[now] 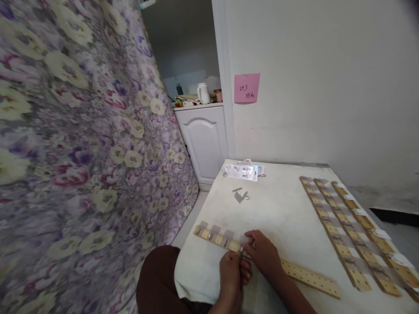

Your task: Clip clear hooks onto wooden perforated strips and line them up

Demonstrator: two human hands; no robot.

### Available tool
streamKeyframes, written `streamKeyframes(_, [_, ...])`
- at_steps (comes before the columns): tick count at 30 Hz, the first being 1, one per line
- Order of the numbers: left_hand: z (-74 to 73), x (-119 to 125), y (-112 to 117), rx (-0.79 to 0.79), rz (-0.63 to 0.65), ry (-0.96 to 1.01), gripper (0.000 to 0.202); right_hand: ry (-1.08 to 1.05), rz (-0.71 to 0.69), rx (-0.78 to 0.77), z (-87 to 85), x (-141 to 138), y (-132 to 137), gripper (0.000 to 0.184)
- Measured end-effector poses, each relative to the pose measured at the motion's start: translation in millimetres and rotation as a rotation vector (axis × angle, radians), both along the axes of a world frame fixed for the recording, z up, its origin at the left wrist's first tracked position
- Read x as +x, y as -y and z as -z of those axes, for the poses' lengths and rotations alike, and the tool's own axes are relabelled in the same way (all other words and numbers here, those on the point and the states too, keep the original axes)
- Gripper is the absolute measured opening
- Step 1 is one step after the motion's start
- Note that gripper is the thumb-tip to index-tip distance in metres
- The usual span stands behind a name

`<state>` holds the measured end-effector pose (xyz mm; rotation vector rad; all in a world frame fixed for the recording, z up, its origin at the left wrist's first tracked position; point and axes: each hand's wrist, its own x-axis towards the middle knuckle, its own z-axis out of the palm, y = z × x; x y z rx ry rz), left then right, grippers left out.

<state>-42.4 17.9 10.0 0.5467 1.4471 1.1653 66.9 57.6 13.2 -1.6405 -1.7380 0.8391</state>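
Note:
A long wooden strip (310,277) with rows of holes lies slantwise across the near part of the table. Several small metal hooks (210,235) with greyish, see-through backing squares sit along its left half. My left hand (231,272) is curled at the near edge of the strip, thumb on top, gripping it. From the right, my right hand (263,253) reaches over the strip, its thumb and fingertips closed around a small metal hook (242,249) beside my left thumb. The fingers partly hide that hook.
Several similar strips with hooks (338,235) line the right side of the white-covered table (278,200). Loose grey pieces with a hook (240,196) lie mid-table, and a clear blister pack (240,172) sits at the back. A floral curtain (98,174) hangs at left.

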Motion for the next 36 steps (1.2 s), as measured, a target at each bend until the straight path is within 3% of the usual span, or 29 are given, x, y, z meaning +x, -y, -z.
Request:
streamKeyframes(26, [-1.0,-0.1,-1.0,-0.056,0.040,0.018,0.035,0.034,0.024,-0.140,-9.4,0.4,-7.1,0.024])
streamKeyframes(36, [0.2,-7.5,-3.9,-0.130,0.070,0.084,0.026,-0.001,0.000,-0.152,-2.5,-1.1,-11.8,0.032])
